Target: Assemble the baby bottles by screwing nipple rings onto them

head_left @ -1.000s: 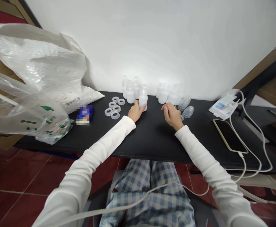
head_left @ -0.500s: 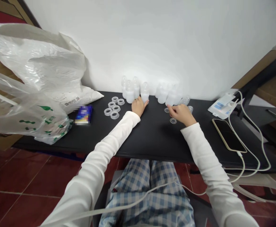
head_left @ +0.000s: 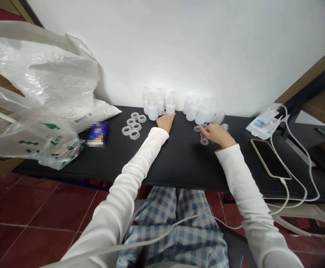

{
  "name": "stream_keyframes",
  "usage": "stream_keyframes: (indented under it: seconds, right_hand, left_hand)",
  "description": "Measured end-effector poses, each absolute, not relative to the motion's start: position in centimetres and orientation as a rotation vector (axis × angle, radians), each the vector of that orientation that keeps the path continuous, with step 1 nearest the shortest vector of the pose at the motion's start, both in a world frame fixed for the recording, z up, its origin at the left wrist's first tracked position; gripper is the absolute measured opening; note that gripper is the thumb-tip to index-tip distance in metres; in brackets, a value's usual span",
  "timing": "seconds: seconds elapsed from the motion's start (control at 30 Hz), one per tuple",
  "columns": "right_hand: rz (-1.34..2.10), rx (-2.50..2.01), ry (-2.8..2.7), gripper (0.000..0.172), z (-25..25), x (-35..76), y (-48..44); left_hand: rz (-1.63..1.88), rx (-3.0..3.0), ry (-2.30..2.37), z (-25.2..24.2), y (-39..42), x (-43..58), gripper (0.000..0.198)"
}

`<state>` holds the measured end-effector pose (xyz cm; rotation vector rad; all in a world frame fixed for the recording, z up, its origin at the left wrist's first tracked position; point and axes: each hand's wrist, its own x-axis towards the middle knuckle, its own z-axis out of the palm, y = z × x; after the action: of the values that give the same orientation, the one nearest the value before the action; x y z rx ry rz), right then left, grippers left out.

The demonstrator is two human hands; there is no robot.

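Note:
A black table [head_left: 179,160] carries several capped translucent bottles [head_left: 153,106] along the wall. My left hand [head_left: 164,122] lies flat beside them, its fingertips touching the base of the rightmost capped bottle [head_left: 170,104] without gripping it. Several uncapped bottles [head_left: 200,111] stand further right. My right hand [head_left: 216,134] rests in front of these, fingers curled over small clear nipples [head_left: 204,141]. Whether the fingers pinch one is hidden. Clear dome caps [head_left: 218,117] lie behind that hand.
Several white screw rings [head_left: 133,125] lie left of the bottles. Plastic bags [head_left: 39,96] and a blue packet [head_left: 97,134] fill the table's left end. A phone [head_left: 270,158] on a white cable [head_left: 299,186] and a white pack [head_left: 261,122] lie right.
My left hand pushed the capped bottle back into the row and let go. My right hand moved right to the small clear pieces, where one nipple now lies on the table.

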<state>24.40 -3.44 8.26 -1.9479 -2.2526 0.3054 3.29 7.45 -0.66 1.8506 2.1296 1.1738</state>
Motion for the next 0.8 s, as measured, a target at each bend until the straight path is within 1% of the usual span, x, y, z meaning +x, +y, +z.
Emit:
stream_keyframes:
  seconds: [0.1, 0.17, 0.2, 0.33, 0.4, 0.47, 0.6, 0.7, 0.77, 0.8]
  right_hand:
    - [0.324, -1.956, -2.25, 0.064, 8.0, 24.8, -3.2]
    - [0.346, -1.962, -2.253, 0.066, 7.9, 25.0, -3.1]
    - [0.362, -1.967, -2.256, 0.066, 7.9, 25.0, -3.1]
    - [0.344, -1.989, -2.255, 0.064, 8.0, 24.9, -3.2]
    - [0.276, -1.977, -2.259, 0.062, 8.0, 24.6, -3.3]
    - [0.225, -1.955, -2.276, 0.06, 8.1, 24.3, -3.4]
    - [0.131, -1.928, -2.31, 0.056, 8.1, 23.9, -3.5]
    - [0.167, -1.859, -2.337, 0.051, 7.8, 24.0, -3.3]
    - [0.204, -1.761, -2.376, 0.044, 7.4, 24.2, -3.0]
    - [0.215, -1.715, -2.391, 0.038, 7.2, 24.4, -2.9]
  left_hand:
    - [1.072, 1.873, 2.17, -0.4, 7.1, 3.1, 0.067]
    - [0.984, 1.889, 2.195, -0.2, 6.6, 3.0, 0.067]
    - [0.932, 1.91, 2.204, -0.1, 6.3, 3.0, 0.064]
    - [0.753, 2.146, 2.112, -0.3, 4.9, 2.9, 0.037]
    - [0.752, 2.271, 1.998, -0.4, 4.5, 2.9, 0.03]
    - [0.793, 2.31, 1.933, -0.6, 4.4, 2.9, 0.027]
    - [0.785, 2.259, 1.977, -0.4, 4.5, 2.8, 0.032]
    - [0.689, 2.326, 1.981, 0.1, 3.9, 2.7, 0.039]
    - [0.639, 2.392, 1.942, 0.3, 2.7, 2.4, 0.044]
    - [0.624, 2.416, 1.921, 0.4, 1.9, 2.2, 0.046]
